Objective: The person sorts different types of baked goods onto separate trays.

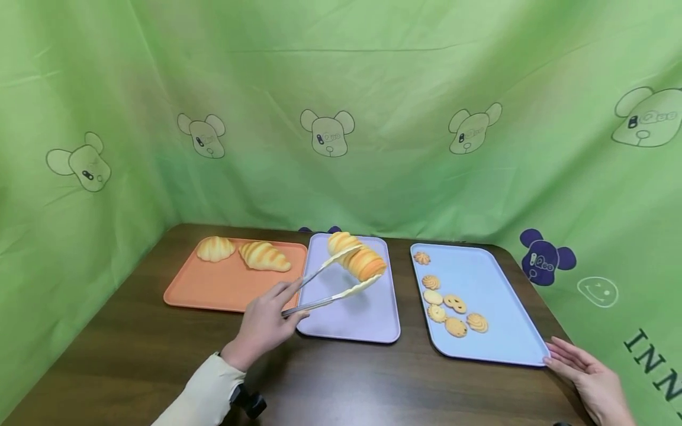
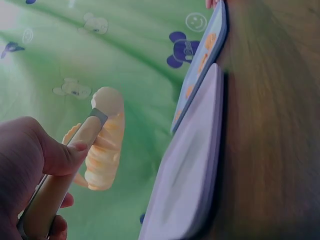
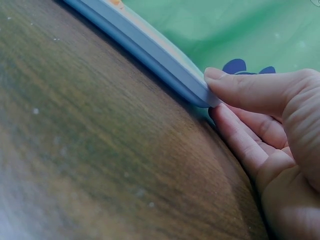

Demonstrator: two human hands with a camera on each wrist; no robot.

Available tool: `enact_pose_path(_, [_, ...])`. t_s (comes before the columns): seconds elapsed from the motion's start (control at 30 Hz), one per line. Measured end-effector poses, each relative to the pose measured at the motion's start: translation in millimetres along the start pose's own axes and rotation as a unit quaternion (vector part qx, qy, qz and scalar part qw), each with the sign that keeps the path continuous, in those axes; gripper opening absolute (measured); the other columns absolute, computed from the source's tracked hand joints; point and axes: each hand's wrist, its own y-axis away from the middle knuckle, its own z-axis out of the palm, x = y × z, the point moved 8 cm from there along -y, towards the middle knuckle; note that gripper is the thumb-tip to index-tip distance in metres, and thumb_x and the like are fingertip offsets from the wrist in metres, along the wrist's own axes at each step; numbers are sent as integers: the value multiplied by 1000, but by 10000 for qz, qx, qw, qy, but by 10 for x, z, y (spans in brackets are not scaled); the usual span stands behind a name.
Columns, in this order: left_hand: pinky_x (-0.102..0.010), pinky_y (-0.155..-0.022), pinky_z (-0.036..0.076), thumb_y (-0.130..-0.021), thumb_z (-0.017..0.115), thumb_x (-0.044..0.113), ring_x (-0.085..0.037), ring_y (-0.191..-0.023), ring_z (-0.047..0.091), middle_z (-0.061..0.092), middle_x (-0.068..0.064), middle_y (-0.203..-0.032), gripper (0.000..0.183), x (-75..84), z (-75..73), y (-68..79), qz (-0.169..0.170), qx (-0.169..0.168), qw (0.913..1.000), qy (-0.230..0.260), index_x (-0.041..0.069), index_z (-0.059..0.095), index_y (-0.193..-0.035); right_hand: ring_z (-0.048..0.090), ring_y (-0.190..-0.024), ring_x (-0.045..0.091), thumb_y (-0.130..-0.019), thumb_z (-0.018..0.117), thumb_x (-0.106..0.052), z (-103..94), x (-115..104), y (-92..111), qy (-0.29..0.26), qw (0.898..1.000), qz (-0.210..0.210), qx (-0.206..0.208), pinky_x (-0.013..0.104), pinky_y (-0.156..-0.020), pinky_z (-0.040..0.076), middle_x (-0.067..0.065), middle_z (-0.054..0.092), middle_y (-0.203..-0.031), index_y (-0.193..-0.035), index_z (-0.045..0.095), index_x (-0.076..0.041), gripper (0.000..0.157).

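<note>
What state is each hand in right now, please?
Left hand: closed, holding tongs that grip a roll.
Right hand: closed, pinching the blue tray by a corner.

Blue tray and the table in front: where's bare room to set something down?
The blue tray is bare from the cookies to its right rim; its left side is crowded. The table is also bare in front, between the left wrist device and right hand.

"Qee" (image 1: 544, 265) on bear prints (image 1: 538, 249), "INN" (image 1: 652, 357) on green curtain (image 1: 373, 77)
</note>
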Motion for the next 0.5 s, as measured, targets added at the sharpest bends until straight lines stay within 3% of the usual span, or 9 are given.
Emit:
enact_pose_path(0.23, [-23,-45,33,-69,91,17,-3,-51,39,68,-7,-103,63,-212,-233,197,-313,189,9992,-157,7,68,-127,68,-94,0,-88,57,23,19,14,13,-9,10000,-18,-2,14,-76,51,-6,74,-103,-115,74,-21,55])
enact_pose_path(0.5, [-24,-46,34,-64,93,16,0,-55,38,67,-5,-99,64,-334,-483,419,-359,603,9969,-366,6,70,-123,68,-93,-1,-88,59,20,-3,-5,19,218,9996,106,141,13,-75,50,-9,74,-102,-114,75,-24,54])
